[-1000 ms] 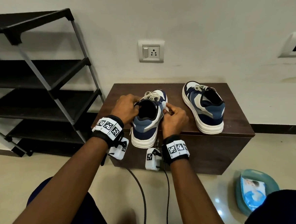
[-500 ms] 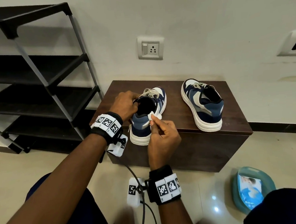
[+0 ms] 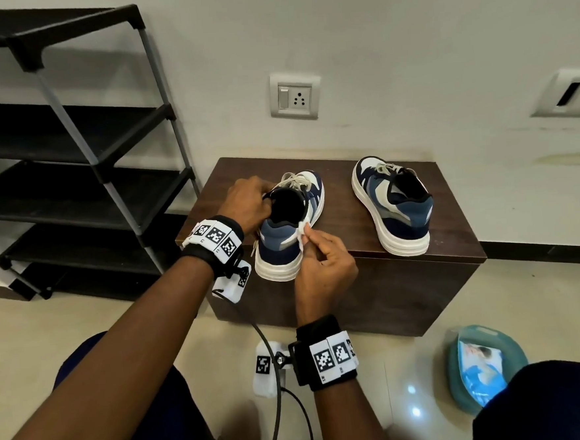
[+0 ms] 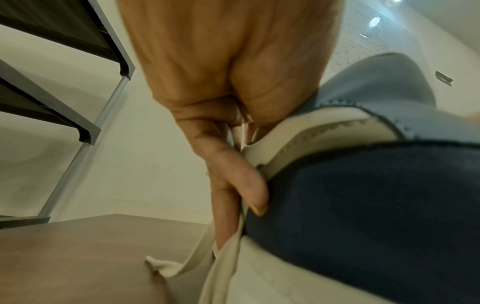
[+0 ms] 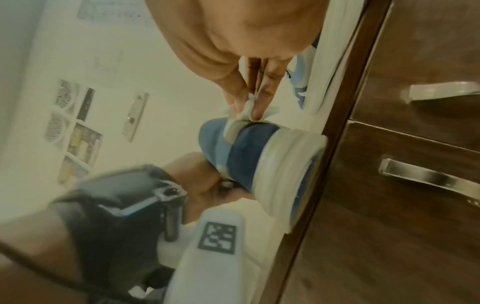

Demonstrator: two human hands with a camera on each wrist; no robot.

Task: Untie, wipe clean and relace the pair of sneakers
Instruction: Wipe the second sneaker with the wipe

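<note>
Your right hand [image 3: 322, 262] pinches a small white wipe [image 3: 302, 229] between thumb and fingertips, fingers curled, and presses it against the right side of the near sneaker [image 3: 287, 227] by the heel collar. From the right wrist view the wipe [image 5: 245, 109] bunches under the fingertips [image 5: 258, 111] at the top of the sneaker's heel [image 5: 249, 156].

Your left hand [image 3: 246, 205] grips the same sneaker on its left side at the collar, fingers curled over the rim, holding it steady. The left wrist view shows your thumb [image 4: 241, 181] flat against the navy side panel [image 4: 363, 205], with a loose cream lace [image 4: 182, 265] trailing past your fingers onto the cabinet top.

The near sneaker stands upright on the dark wooden cabinet [image 3: 454, 239], heel toward you and just over the front edge, its laces loose at the tongue. The second sneaker [image 3: 395, 204] stands well apart to the right on the same top, heel toward you, laces [image 3: 384, 170] slack.

A black shelf rack [image 3: 71, 149] stands left of the cabinet. A wall socket [image 3: 295, 97] sits on the wall above it. On the floor to the right lies a teal basin [image 3: 487, 367] holding a blue packet [image 3: 480, 364].
</note>
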